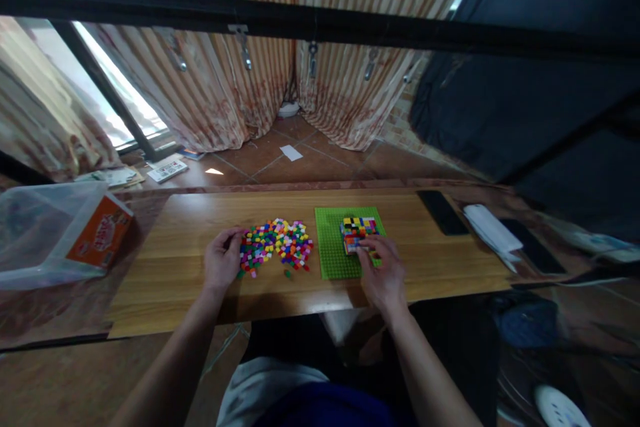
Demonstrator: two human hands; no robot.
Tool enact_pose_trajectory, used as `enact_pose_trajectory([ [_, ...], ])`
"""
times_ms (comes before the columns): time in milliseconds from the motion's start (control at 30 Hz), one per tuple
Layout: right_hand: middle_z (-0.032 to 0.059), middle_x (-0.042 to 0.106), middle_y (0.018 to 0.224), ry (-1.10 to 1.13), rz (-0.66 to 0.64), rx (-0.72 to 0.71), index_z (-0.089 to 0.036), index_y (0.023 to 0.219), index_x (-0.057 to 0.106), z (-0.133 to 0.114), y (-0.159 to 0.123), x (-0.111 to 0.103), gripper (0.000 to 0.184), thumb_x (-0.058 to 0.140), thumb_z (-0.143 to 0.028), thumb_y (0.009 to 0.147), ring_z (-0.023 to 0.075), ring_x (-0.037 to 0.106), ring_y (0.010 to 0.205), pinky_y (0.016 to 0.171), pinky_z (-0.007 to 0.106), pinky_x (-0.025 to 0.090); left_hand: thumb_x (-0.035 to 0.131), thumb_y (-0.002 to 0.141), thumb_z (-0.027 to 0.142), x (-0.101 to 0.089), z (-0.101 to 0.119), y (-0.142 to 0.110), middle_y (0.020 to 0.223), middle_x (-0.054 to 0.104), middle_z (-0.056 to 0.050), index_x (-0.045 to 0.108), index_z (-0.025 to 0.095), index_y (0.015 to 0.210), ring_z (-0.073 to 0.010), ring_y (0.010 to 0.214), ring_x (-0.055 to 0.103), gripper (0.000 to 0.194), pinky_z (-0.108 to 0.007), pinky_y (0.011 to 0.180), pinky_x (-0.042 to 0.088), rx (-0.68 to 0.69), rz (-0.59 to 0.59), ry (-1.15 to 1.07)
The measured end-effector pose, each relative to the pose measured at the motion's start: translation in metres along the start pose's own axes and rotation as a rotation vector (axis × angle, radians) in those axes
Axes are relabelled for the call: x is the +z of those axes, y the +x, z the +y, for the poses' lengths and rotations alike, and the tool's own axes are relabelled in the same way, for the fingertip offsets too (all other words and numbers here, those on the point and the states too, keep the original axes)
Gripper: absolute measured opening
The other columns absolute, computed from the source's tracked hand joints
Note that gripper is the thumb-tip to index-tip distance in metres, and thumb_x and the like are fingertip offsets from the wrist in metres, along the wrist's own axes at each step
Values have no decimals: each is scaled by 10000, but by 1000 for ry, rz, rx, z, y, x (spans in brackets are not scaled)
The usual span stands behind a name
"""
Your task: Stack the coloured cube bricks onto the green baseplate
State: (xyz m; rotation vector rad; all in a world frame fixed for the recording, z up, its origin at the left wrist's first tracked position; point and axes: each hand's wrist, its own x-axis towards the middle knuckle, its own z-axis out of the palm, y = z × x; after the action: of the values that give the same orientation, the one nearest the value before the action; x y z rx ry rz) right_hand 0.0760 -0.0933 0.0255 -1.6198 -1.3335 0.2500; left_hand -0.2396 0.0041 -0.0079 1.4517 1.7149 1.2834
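Many small toy bricks (277, 240) in mixed colours lie in a loose pile on the wooden table. At the pile's left edge is my left hand (223, 257), thumb and forefinger pinched together; whatever sits between the fingertips is too small to name. Right of the pile lies a green baseplate (330, 260) with studs. On it stands a block of multicoloured bricks (350, 230), built up in layers. My right hand (385, 270) reaches over the baseplate's right side, its fingertips closed on a toy brick at the block's front. The fingers partly hide the block.
A clear plastic bin (40, 233) with an orange label stands left of the wooden table (165, 267). A dark phone-like slab (443, 212) lies toward the table's right end, with a white item (493, 230) beyond it. A black metal bar (320, 23) crosses above, before striped curtains.
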Motion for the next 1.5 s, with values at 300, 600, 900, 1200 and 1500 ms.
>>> enact_pose_trajectory([
  [300,111,618,1047,-100,165,47,-183,900,694,38,23,-8,217,573,-360,864,234,570,1026,922,424,464,552,788,393,0,2,0,953,756,-70,735,160,940,-216,899,689,333,-312,845,541,-6,0,4],
  [600,134,620,1049,-125,261,109,-162,876,690,36,25,12,188,576,-307,841,242,559,1044,949,425,446,554,781,405,-1,-1,2,943,756,-69,730,171,930,-226,893,694,328,-325,831,546,-22,-7,26],
  [900,64,666,836,177,391,347,-168,790,671,48,26,26,184,648,-341,733,196,597,823,803,358,478,561,790,400,-1,-2,3,964,755,-60,722,185,916,-223,913,696,296,-334,867,547,9,-4,34],
  [1200,-2,628,727,510,420,451,-178,814,608,45,34,34,260,683,-344,627,140,578,657,634,285,470,559,784,406,0,-4,3,967,756,-64,723,183,929,-231,923,695,312,-345,882,543,-9,-4,21],
  [1500,15,620,836,535,422,418,-194,936,563,56,34,40,352,678,-331,632,143,590,745,701,302,494,569,776,394,-1,1,1,947,757,-65,726,178,924,-224,903,696,305,-326,843,554,-27,0,9],
])
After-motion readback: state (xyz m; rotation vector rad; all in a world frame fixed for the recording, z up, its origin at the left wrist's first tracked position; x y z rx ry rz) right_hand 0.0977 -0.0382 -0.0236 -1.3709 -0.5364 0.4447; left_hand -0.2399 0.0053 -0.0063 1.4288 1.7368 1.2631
